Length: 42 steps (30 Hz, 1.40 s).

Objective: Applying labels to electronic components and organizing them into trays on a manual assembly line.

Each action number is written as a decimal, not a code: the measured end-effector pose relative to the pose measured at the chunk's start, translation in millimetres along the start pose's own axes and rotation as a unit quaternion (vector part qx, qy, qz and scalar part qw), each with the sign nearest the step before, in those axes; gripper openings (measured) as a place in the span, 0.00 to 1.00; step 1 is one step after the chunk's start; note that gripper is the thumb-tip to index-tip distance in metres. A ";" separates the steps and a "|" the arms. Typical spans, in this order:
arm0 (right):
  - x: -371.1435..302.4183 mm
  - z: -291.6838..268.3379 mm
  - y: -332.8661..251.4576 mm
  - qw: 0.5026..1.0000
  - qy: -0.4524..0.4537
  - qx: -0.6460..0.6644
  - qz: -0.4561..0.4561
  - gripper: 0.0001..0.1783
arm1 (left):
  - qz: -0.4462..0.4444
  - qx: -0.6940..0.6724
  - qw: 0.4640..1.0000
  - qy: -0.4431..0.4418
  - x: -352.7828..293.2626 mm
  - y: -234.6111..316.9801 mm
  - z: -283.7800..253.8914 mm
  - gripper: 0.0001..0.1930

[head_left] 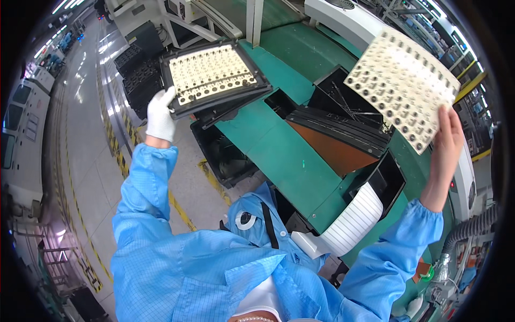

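Note:
My left hand (161,115), in a white knitted glove, grips the near left corner of a black frame (228,96). Inside that frame lies a cream panel (212,67) dotted with rows of dark round spots. Bare-fingered, my right hand (449,134) pinches the lower right edge of a second cream panel (402,80), held up and tilted at the right. Rows of round dark-rimmed holes or parts cover this panel, and light glares off its middle. The thumb on the right is partly hidden. Both arms are stretched forward, well apart.
Between my arms runs a green bench (252,131). On it stand a black bin (335,86), a dark ridged stack with a brown side (332,145) and a curved white ribbed stack (354,220). A black crate (220,155) sits lower left; black trays (140,75) are stacked beyond my left hand.

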State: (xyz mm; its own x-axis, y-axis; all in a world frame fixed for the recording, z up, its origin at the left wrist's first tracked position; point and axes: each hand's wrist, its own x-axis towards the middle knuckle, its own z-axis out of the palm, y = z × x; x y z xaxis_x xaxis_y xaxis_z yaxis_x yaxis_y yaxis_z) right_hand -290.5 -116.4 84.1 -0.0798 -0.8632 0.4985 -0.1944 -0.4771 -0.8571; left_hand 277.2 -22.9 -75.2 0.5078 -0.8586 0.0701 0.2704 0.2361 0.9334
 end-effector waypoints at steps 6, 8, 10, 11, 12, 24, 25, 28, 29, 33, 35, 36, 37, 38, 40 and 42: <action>-16.1 52.9 -3.3 0.995 -0.046 -0.082 -0.034 0.13 | 0.018 -0.028 0.996 0.083 7.4 -71.9 -4.3 0.14; -17.2 55.8 -4.2 0.994 -0.061 -0.093 -0.024 0.14 | 0.003 -0.032 0.997 0.077 6.7 -71.1 -7.1 0.14; -15.5 56.6 9.1 0.995 -0.080 -0.054 -0.012 0.15 | -0.022 -0.047 0.998 0.029 -0.1 -55.5 -1.3 0.14; -16.4 57.4 14.1 0.996 -0.075 -0.055 -0.007 0.15 | -0.064 -0.056 0.995 0.056 -3.2 -42.9 10.2 0.14; -16.5 60.8 17.6 0.996 -0.074 -0.051 -0.003 0.15 | -0.103 -0.063 0.989 0.088 -5.5 -31.5 16.3 0.13; -17.5 66.9 20.3 0.986 -0.135 -0.092 -0.016 0.15 | -0.191 -0.006 0.981 -0.013 20.4 -33.6 -2.6 0.17; -19.6 69.6 21.5 0.985 -0.143 -0.098 -0.016 0.15 | -0.165 0.169 0.971 -0.026 30.1 -32.6 -23.4 0.19; -15.0 69.2 24.4 0.974 -0.174 -0.142 -0.030 0.14 | -0.126 0.473 0.872 -0.018 27.5 3.7 -15.1 0.25; -14.4 71.3 20.3 0.971 -0.181 -0.155 -0.033 0.13 | -0.082 0.496 0.864 0.001 23.2 15.5 -5.4 0.24; -10.5 68.7 16.8 0.959 -0.217 -0.174 -0.057 0.13 | 0.065 0.403 0.910 -0.073 2.4 18.5 62.8 0.17; -10.1 68.8 14.8 0.958 -0.238 -0.150 -0.054 0.13 | 0.191 0.321 0.913 -0.162 -16.0 8.8 116.6 0.17; -11.1 69.4 14.7 0.958 -0.237 -0.152 -0.054 0.13 | 0.243 0.305 0.902 -0.184 -20.8 0.7 146.0 0.19; -12.3 70.9 12.3 0.959 -0.241 -0.141 -0.051 0.12 | 0.369 0.341 0.849 -0.166 -20.5 -2.2 174.7 0.22; -13.7 71.3 8.9 0.959 -0.245 -0.133 -0.048 0.12 | 0.488 0.367 0.778 -0.146 -17.6 -3.5 201.9 0.25; -13.7 76.0 4.7 0.958 -0.245 -0.137 -0.049 0.12 | 0.560 0.347 0.733 -0.167 -10.2 -2.1 239.4 0.35; -14.1 74.0 4.0 0.953 -0.257 -0.154 -0.054 0.12 | 0.605 0.309 0.714 -0.168 -10.1 8.3 285.6 0.33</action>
State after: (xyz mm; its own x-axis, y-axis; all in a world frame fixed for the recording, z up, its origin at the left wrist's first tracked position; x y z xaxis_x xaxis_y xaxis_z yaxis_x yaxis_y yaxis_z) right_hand -217.8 -118.4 64.1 0.4307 -0.8165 0.3844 -0.4577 -0.5647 -0.6867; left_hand 40.7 -142.2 32.4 -0.1887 -0.2807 0.9411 -0.6661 0.7407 0.0874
